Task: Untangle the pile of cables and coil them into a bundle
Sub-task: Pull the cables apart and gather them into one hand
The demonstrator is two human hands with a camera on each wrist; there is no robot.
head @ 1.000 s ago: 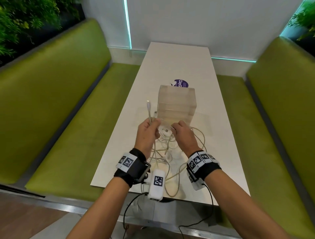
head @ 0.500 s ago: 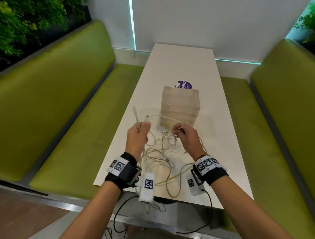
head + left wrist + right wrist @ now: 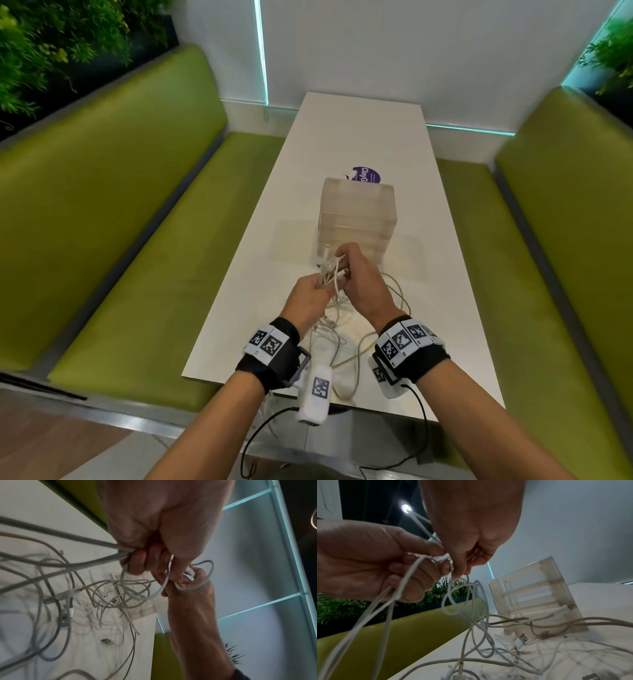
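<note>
A tangle of white and beige cables (image 3: 349,342) (image 3: 96,591) (image 3: 488,635) lies on the near end of the white table (image 3: 359,137). My left hand (image 3: 313,296) (image 3: 154,555) (image 3: 388,566) is lifted above the pile, fingers curled round several cable strands. My right hand (image 3: 356,274) (image 3: 187,580) (image 3: 465,561) is close against it and pinches a white cable end beside the left fingers. Loops hang from both hands down to the pile. Loose USB plugs (image 3: 106,641) lie among the strands.
A translucent box (image 3: 356,219) (image 3: 539,595) stands on the table just beyond the hands, with a purple sticker (image 3: 366,174) behind it. Green benches (image 3: 120,222) run along both sides. The far half of the table is bare white surface.
Both hands have come together again in front of the box; half a second ago they were apart. The left hand now grips a bunch of strands and the right hand has met it with a cable end.
</note>
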